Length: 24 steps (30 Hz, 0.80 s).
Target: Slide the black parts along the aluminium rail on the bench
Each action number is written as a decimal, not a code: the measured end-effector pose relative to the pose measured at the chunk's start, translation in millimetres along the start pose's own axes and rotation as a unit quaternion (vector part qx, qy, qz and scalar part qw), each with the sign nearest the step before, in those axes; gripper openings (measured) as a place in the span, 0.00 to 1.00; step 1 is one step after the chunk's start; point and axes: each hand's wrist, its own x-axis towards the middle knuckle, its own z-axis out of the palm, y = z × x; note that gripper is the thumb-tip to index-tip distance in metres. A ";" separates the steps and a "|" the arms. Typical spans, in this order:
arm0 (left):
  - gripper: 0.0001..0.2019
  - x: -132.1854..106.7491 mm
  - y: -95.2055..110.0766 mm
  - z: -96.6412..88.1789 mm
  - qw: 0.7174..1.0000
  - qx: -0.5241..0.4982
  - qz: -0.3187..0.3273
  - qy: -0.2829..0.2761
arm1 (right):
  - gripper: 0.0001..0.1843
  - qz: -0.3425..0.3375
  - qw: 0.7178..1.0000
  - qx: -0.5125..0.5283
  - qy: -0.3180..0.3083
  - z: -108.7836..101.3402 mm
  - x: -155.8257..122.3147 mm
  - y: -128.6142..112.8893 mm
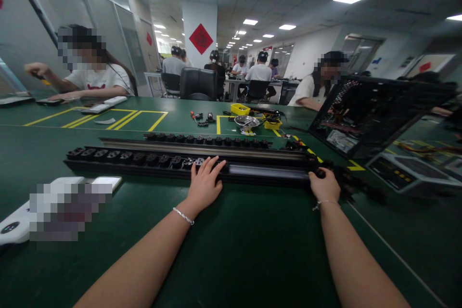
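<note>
A long black power strip housing (267,173) lies across the green table in front of me. Black socket modules (139,158) fill its left and middle stretch, while its right stretch shows a bare metal channel. My left hand (206,183) rests on the modules near the middle, fingers spread. At the housing's right end, my right hand (325,185) is closed around a small black part, mostly covered by the fingers. Behind the housing runs a second long rail (216,147), with another row of black modules (205,140) beyond it. Dark, blurred parts (361,187) lie right of my right hand.
An open computer case (375,110) stands tilted at the right, near a power supply unit (407,173). A metal bowl (247,122) and yellow bins (240,109) sit farther back. At left lies a white device (21,219), partly blurred. Co-workers sit across the table.
</note>
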 end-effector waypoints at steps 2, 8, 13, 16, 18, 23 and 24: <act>0.30 0.0 0.0 -0.1 1.000 0.001 0.001 0.000 | 0.26 0.004 1.000 0.004 0.004 0.0 0.6 0.6; 0.29 -0.1 -0.1 -0.5 1.000 0.002 0.001 0.002 | 0.25 0.002 1.000 0.013 0.018 2.2 2.7 4.2; 0.30 0.1 -0.3 0.1 1.000 0.004 0.003 0.006 | 0.24 -0.004 0.999 0.019 0.031 4.3 6.2 8.5; 0.29 0.1 -0.8 0.9 1.000 0.001 0.004 0.008 | 0.24 -0.002 0.999 0.013 0.029 4.1 6.8 8.9; 0.29 0.1 -1.1 1.4 1.000 0.001 0.003 0.008 | 0.24 -0.004 0.999 0.016 0.031 3.7 7.4 9.2; 0.29 0.1 -1.6 1.3 1.000 0.004 0.005 0.012 | 0.23 0.001 0.999 0.025 0.037 3.4 10.4 11.5; 0.30 0.1 -1.7 1.3 1.000 0.004 0.006 0.012 | 0.23 0.000 0.999 0.028 0.039 3.5 10.9 12.0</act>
